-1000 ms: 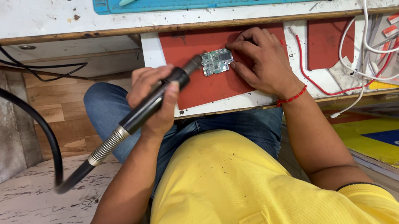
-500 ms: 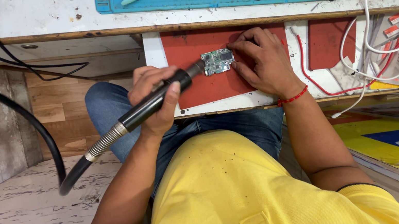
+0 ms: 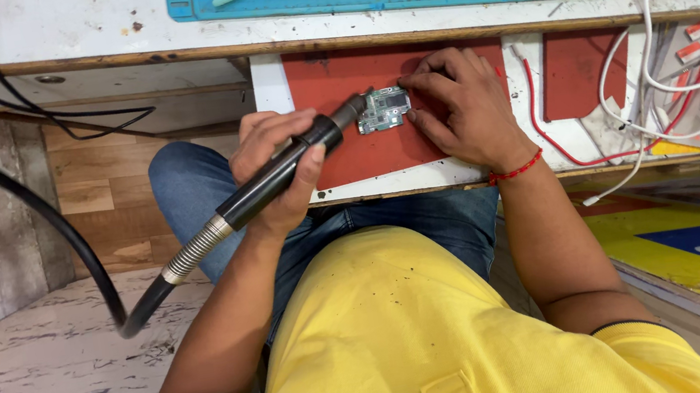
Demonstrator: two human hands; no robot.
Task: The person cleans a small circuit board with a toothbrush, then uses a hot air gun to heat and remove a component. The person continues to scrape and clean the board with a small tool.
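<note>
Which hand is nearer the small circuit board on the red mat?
Right. The right hand has fingertips touching the circuit board at its right edge. The left hand grips the black handpiece to the board's left; only the tool's tip reaches it.

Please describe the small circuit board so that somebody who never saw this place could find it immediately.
Look at the pulled-out white shelf under the desk edge, with a red mat on it. The small green circuit board lies on that mat, between the black tool nozzle in the left hand and the right hand fingertips. It is the only green, component-covered piece there.
</note>
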